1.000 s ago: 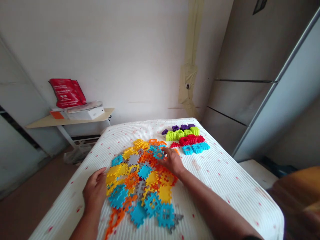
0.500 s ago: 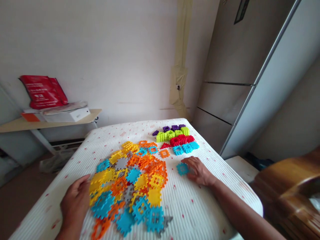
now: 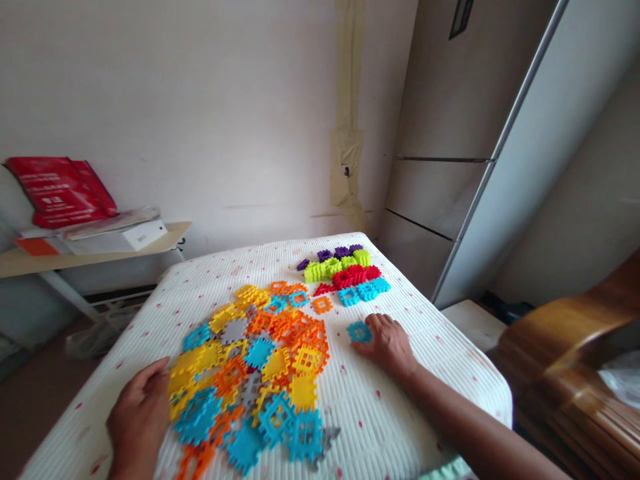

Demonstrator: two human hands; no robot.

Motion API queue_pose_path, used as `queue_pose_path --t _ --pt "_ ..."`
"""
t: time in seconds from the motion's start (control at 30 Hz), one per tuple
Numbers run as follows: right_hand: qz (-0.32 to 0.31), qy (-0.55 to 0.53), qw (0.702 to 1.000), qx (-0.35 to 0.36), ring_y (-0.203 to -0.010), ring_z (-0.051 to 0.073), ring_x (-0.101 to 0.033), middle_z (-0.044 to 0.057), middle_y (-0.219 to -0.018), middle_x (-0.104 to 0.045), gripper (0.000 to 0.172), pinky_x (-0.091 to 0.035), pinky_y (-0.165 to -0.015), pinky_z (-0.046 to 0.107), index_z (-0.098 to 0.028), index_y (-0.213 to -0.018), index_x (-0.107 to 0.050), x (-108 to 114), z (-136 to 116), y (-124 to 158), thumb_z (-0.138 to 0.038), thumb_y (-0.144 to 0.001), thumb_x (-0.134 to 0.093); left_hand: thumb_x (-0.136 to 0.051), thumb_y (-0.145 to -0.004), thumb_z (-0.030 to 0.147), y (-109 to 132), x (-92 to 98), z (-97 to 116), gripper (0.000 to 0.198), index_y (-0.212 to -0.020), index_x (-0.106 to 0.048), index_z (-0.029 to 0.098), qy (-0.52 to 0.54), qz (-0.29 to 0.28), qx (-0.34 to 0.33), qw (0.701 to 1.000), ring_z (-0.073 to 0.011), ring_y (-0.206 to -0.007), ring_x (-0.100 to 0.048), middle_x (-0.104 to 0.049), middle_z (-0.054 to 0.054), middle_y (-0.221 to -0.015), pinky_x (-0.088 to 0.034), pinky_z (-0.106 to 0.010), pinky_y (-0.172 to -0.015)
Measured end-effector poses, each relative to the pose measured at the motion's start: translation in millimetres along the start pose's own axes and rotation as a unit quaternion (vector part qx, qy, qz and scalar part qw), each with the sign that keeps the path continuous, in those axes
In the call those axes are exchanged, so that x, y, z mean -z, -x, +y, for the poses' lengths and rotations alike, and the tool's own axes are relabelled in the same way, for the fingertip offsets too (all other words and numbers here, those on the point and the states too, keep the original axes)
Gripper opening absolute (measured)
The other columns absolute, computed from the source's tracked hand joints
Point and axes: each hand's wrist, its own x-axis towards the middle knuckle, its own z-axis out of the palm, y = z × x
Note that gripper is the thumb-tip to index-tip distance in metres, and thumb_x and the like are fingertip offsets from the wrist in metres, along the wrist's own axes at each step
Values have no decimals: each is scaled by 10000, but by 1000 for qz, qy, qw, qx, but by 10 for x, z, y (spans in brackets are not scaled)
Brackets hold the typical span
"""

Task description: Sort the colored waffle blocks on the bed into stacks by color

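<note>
My right hand [image 3: 393, 343] is closed on the edge of a blue interlocking tile [image 3: 359, 331] with a window-like cutout, thumb on its near side. It is low over the white bedcover, right of a large loose pile. My left hand [image 3: 140, 417] stands at the pile's left edge, thumb up and fingers loosely apart, holding nothing that I can see; some fingers are hidden. The pile mixes yellow tiles [image 3: 303, 390], orange tiles [image 3: 295, 327], blue tiles [image 3: 247, 445] and grey tiles [image 3: 235, 330].
Sorted rows lie beyond my right hand: purple tiles [image 3: 341, 253], lime-green tiles [image 3: 330, 268], red tiles [image 3: 356, 275] and blue tiles [image 3: 367, 291]. A single orange tile [image 3: 321, 305] lies beside them. A fridge [image 3: 435, 153] stands at right, a side table [image 3: 175, 235] at left.
My right thumb has come in at the near side of the blue tile, and the hand now grips its edge. My left hand stays beside the pile; the whole view has shifted slightly.
</note>
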Motion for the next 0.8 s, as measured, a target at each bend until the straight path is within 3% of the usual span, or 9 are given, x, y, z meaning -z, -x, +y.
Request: queue_pose_path --t 0.17,0.3,0.43,0.6,0.8 --pt "-8 4 1000 -16 -820 206 -578 68 -835 -650 257 -384 -690 283 -190 -878 -575 -51 -46 -4 -379 -713 -629 -501 -685 384 -17 -2 -24 388 -1002 -653 221 -11 16 -18 1000 -241 -803 -618 -678 -44 -879 -485 -375 -796" --pt "73 -70 994 -28 -825 190 -591 63 -905 -659 286 -408 -722 283 -176 -979 -587 -62 165 -121 -344 -749 -617 -493 -694 409 -26 -2 -19 393 -1001 -656 226 -33 14 -20 999 -253 -813 -615 -678 -51 -902 -479 -393 -806" --pt "143 -66 985 -71 -821 195 -591 72 -905 -661 289 -407 -722 293 -170 -958 -620 -37 383 -411 -399 -782 -598 -471 -700 407 -38 -6 -28 416 -1024 -645 213 -41 2 -19 999 -266 -855 -613 -673 -65 -951 -465 -412 -842" --pt "118 -12 986 -116 -875 213 -588 77 -938 -664 295 -380 -720 301 -194 -962 -651 -97 443 -708 -429 -805 -568 -482 -682 419 -28 4 -17 412 -1004 -649 224 -29 7 -12 1000 -269 -840 -620 -675 -58 -928 -471 -410 -841" --pt "85 15 989 -119 -890 220 -581 90 -948 -658 340 -361 -715 304 -199 -1003 -651 -166 428 -755 -464 -834 -521 -469 -692 418 -4 13 -5 430 -1030 -642 217 -38 3 -16 999 -255 -838 -624 -673 -54 -924 -478 -389 -839"
